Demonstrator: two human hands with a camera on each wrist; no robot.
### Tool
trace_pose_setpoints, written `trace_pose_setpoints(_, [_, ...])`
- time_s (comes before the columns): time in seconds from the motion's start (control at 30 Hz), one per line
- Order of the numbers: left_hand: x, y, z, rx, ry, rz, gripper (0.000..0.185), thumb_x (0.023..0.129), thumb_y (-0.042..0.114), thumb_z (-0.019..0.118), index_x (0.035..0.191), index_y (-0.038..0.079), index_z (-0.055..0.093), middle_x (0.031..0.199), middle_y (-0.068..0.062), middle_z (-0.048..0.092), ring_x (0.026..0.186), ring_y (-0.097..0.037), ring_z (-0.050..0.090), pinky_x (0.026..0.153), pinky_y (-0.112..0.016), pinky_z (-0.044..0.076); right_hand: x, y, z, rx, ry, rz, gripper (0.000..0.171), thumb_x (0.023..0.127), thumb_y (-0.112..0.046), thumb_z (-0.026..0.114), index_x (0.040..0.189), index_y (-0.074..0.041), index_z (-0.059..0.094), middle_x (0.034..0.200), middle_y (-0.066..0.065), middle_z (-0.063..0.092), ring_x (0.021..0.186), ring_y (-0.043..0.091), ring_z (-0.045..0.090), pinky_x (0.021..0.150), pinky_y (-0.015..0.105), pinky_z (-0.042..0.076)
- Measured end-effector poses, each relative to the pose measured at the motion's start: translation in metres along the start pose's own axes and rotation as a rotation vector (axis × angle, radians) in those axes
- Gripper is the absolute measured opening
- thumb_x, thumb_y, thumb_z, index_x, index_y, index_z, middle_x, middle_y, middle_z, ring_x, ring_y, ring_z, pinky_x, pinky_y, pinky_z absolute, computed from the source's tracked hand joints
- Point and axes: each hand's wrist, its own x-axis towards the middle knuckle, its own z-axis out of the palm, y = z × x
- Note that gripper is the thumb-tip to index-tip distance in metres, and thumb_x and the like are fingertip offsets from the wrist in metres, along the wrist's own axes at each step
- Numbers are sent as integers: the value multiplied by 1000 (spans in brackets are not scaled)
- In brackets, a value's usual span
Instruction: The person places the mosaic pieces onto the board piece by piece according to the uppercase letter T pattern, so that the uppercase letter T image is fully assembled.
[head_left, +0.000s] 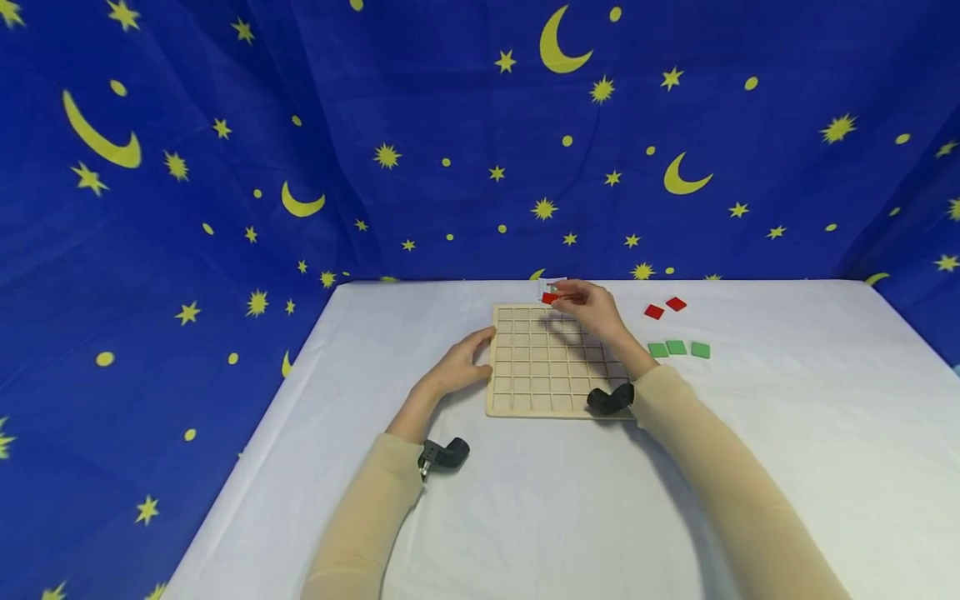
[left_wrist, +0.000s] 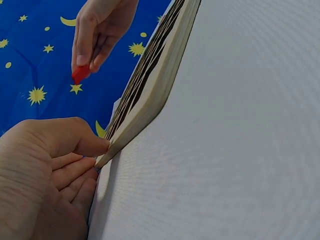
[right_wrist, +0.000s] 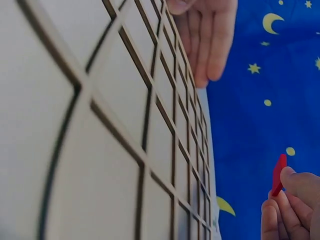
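Note:
A pale wooden board point(head_left: 540, 362) with a raised grid of square cells lies on the table. My left hand point(head_left: 457, 364) rests at its left side, with thumb and fingertips touching the edge; the fingers look fairly straight in the right wrist view. Over the back part of the board, my right hand point(head_left: 592, 308) pinches a red square tile point(right_wrist: 279, 175) between thumb and fingers. The tile is raised clear of the grid, and the hand's shadow falls on the cells. Part of the board's right side is hidden by the right forearm.
Right of the board lie two red tiles point(head_left: 654, 312) and, nearer me, three green tiles point(head_left: 677, 347). A small printed card point(head_left: 545, 287) sits behind the board, partly covered by the right hand. White cloth covers the table point(head_left: 525, 517); a blue star-patterned curtain point(head_left: 465, 108) hangs behind.

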Motion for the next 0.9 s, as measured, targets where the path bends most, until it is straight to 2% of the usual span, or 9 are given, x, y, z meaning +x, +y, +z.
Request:
trace_pose_setpoints(0.17, [1,-2,0,-6,-10,-5,73,80,-4,61,145,-5,28,148,-19,31,137,-27,29,112,-31,22,2,3,12,27,-16,-8,41,87,-10,67,125,2,58,114,16,64,96,24,62,79,27,53])
trace_pose_setpoints(0.33, [1,-1,-1,1,-2,-7,73,79,-4,61,145,-5,28,148,-19,31,137,-28,28,113,-32,21,2,7,19,5,-25,-5,39,86,-8,68,122,4,60,108,16,66,93,24,63,77,27,53])
trace_pose_setpoints(0.5, [2,-2,-2,13,1,-21,73,80,-3,62,145,-4,29,148,-18,32,136,-26,30,112,-30,22,2,15,23,-37,-58,-7,39,87,-9,67,122,4,60,111,19,64,96,28,62,82,35,52])
trace_pose_setpoints(0.67, [1,-1,-1,19,3,-19,73,80,-3,62,145,-4,29,148,-18,32,136,-27,31,112,-30,23,1,25,26,-108,-82,-10,38,87,-12,68,122,1,61,112,17,64,98,28,61,84,37,51])
trace_pose_setpoints(0.9, [0,0,-1,24,3,-35,74,79,-3,62,145,-3,28,148,-17,32,136,-27,31,112,-31,23,-1,30,30,-210,-90,-103,36,87,-9,67,121,1,61,109,17,65,97,29,61,85,40,51])
